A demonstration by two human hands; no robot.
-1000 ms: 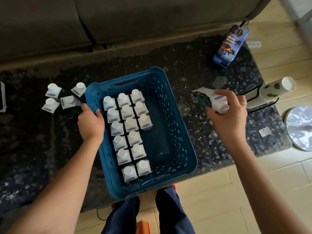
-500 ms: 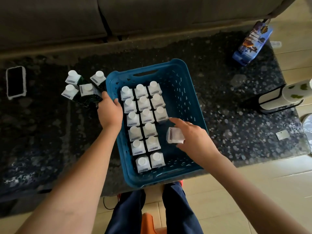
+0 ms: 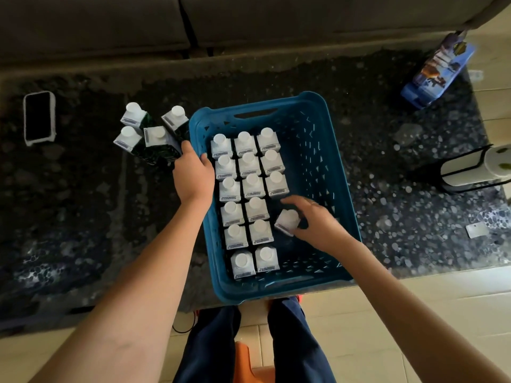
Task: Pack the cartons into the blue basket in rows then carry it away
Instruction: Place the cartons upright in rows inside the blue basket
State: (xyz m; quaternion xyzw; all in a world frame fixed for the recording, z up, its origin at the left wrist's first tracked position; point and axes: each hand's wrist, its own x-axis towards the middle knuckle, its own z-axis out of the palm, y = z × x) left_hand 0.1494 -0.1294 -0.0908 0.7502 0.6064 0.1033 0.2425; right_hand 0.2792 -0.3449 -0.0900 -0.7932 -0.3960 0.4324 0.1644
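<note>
Blue basket sits on dark pebbled table, near the front edge, handle slots at the short ends. Head view only. Packed cartons stand in rows on its left side: two full columns, third column three deep. Right hand pinches a tilted carton just beside the third column's open slot, fingers curled on its top; carton not yet upright. Left hand grips the basket's left rim, fingers curled over it, steadying. Four loose cartons stand on the table just left of the basket, touching or nearly touching the left hand; hard to tell. Phone far left, blue pack far right.

Handling, as a guess: cartons small, light, stiff card with a cap; pinch by top or sides, don't squeeze. Loaded basket gets heavy; plastic rigid, likely flexes a bit. Lift with both hands by the end slots, keep level so rows don't topple.
</note>
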